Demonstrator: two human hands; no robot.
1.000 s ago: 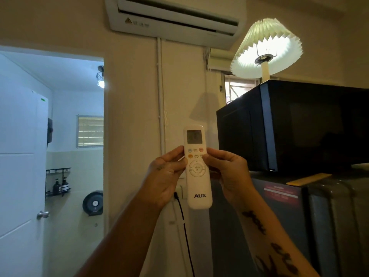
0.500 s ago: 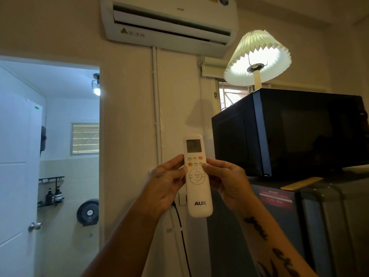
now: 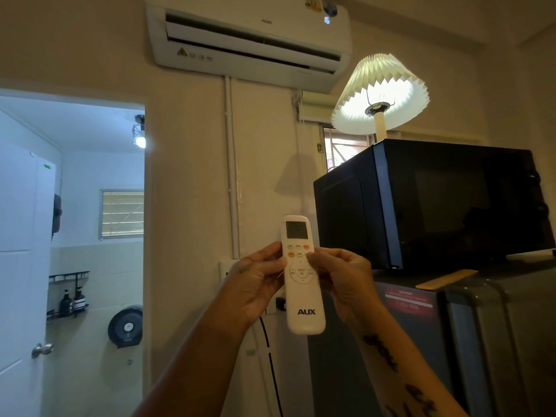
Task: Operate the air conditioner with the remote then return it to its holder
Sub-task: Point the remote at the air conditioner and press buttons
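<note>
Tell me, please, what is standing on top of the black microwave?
A lit lamp with a pleated white shade stands on the microwave, near its back left corner. Its base is hidden behind the microwave's top edge; the rest of the top cannot be seen from below.

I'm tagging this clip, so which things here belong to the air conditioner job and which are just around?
Job:
remote
air conditioner
left hand
right hand
Both hands hold the remote.

Just around:
lamp
microwave
fridge
door
bottles
</note>
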